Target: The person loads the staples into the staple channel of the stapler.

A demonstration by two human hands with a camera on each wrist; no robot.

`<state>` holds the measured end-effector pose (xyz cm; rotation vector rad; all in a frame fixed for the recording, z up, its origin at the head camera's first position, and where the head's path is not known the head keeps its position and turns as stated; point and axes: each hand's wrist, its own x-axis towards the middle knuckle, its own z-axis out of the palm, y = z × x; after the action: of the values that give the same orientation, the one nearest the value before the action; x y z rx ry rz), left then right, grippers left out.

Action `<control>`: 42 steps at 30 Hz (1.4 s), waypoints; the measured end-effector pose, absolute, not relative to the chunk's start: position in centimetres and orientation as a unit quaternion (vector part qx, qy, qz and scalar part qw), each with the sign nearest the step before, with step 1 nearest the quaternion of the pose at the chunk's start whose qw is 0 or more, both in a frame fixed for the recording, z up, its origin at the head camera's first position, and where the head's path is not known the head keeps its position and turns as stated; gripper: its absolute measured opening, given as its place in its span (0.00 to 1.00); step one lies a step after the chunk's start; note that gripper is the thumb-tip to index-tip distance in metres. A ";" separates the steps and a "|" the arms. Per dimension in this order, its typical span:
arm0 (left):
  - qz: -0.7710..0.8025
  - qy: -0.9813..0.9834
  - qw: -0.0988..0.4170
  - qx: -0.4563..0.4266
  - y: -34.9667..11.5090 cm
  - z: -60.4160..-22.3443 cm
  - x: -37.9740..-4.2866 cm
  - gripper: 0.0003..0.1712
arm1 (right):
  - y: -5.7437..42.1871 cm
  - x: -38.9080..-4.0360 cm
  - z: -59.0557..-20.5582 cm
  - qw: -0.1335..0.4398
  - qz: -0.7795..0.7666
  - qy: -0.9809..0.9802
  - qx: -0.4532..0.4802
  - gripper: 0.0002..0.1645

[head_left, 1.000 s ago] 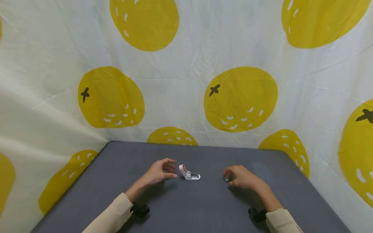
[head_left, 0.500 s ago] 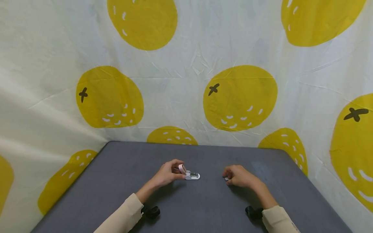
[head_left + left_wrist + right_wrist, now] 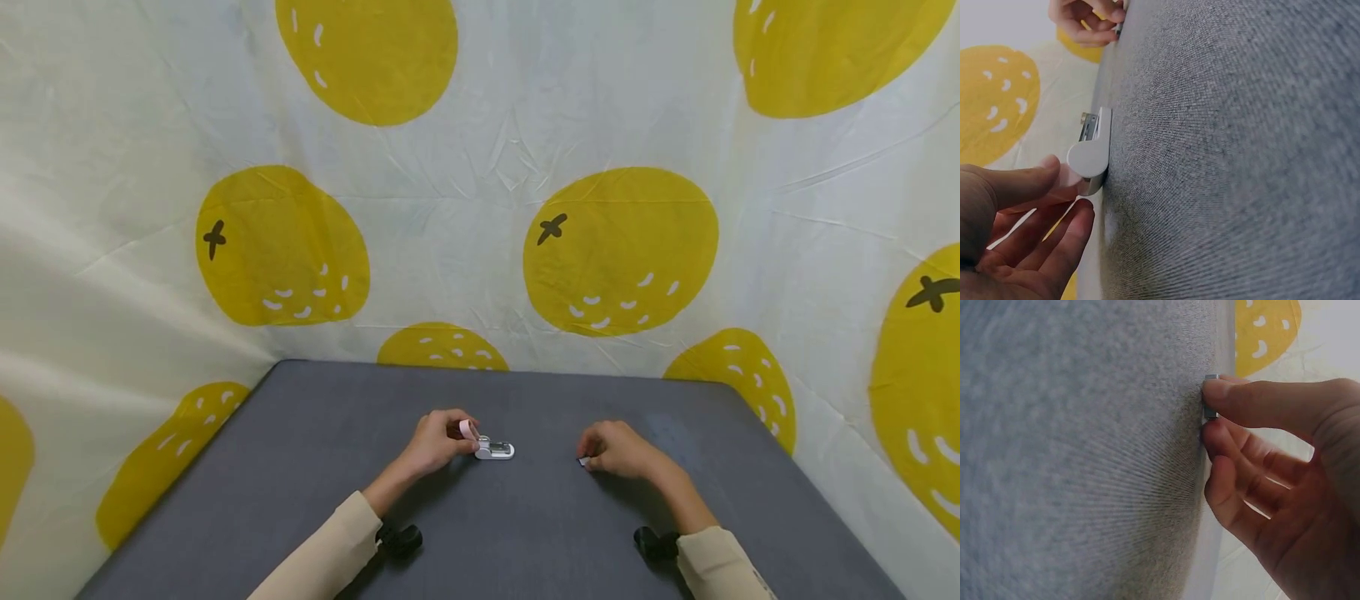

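Note:
A small white stapler [image 3: 496, 451] lies on the table with its pink top arm [image 3: 467, 429] swung up and back, so its metal staple channel [image 3: 1089, 128] shows. My left hand [image 3: 437, 443] holds the stapler at its hinge end, thumb on the pink arm and the other fingers partly behind it. Further right, my right hand [image 3: 618, 450] pinches a short strip of staples [image 3: 1211, 411] between thumb and fingertips, close above or at the tabletop. Part of the strip is hidden by the thumb.
The dark grey table [image 3: 510, 533] spans the area under both hands. A white curtain [image 3: 450, 250] with yellow fruit prints stands behind the table and along its sides. A black wrist camera [image 3: 401, 542] sits under the left sleeve.
My left hand has moved right from beside the stapler and taken hold of its raised arm. The right hand keeps the staples in nearly the same place.

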<state>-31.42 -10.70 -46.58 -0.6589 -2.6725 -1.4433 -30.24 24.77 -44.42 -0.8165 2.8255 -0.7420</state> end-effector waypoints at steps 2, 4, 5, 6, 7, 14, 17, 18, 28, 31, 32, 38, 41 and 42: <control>-0.461 -0.861 0.015 -0.214 -10.7 -46.6 -31.5 0.17 | 24.9 -30.3 -44.4 0.044 -0.239 0.929 -0.278 0.06; -0.459 -0.862 0.011 -0.215 -10.6 -46.5 -31.6 0.17 | 24.9 -30.4 -44.4 0.040 -0.237 0.928 -0.284 0.05; -0.457 -0.863 0.008 -0.215 -10.6 -46.5 -31.6 0.17 | 24.9 -30.4 -44.4 0.038 -0.238 0.928 -0.285 0.05; -0.455 -0.864 0.005 -0.216 -10.6 -46.5 -31.7 0.17 | 24.9 -30.4 -44.5 0.037 -0.239 0.927 -0.286 0.04; -0.452 -0.865 0.002 -0.218 -10.6 -46.6 -31.7 0.18 | 24.9 -30.4 -44.5 0.037 -0.242 0.926 -0.286 0.04; -0.457 -0.864 0.001 -0.211 -10.3 -46.8 -31.9 0.16 | 24.0 -30.4 -44.6 0.036 -0.263 0.919 -0.292 0.09; -0.460 -0.863 -0.002 -0.208 -10.4 -46.8 -31.9 0.14 | 23.4 -30.7 -44.4 0.027 -0.265 0.917 -0.296 0.08; -0.460 -0.863 -0.002 -0.209 -10.4 -46.8 -32.0 0.14 | 23.1 -30.8 -44.3 0.026 -0.266 0.917 -0.297 0.08; -0.429 -0.876 0.001 -0.221 -10.5 -46.5 -32.2 0.13 | 19.9 -31.3 -43.3 0.031 -0.289 0.900 -0.325 0.08; -0.419 -0.879 0.005 -0.227 -10.6 -46.6 -32.2 0.13 | 18.7 -31.3 -43.2 0.034 -0.294 0.898 -0.326 0.08; -0.416 -0.880 0.008 -0.228 -10.7 -46.6 -32.2 0.13 | 18.3 -31.3 -43.2 0.036 -0.297 0.896 -0.327 0.09; -0.401 -0.885 0.028 -0.236 -10.5 -46.9 -32.1 0.11 | 16.4 -31.4 -43.0 0.043 -0.320 0.888 -0.326 0.09; -0.397 -0.885 0.031 -0.240 -10.3 -47.0 -32.1 0.11 | 15.7 -31.3 -42.9 0.041 -0.330 0.888 -0.319 0.10; -0.396 -0.886 0.034 -0.241 -10.2 -47.1 -32.1 0.11 | 15.5 -31.3 -42.9 0.039 -0.333 0.887 -0.318 0.10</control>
<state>-32.05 -10.23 -47.06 -0.7414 -2.7227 -1.2165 -31.32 15.49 -42.89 -0.9741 2.7188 -1.0207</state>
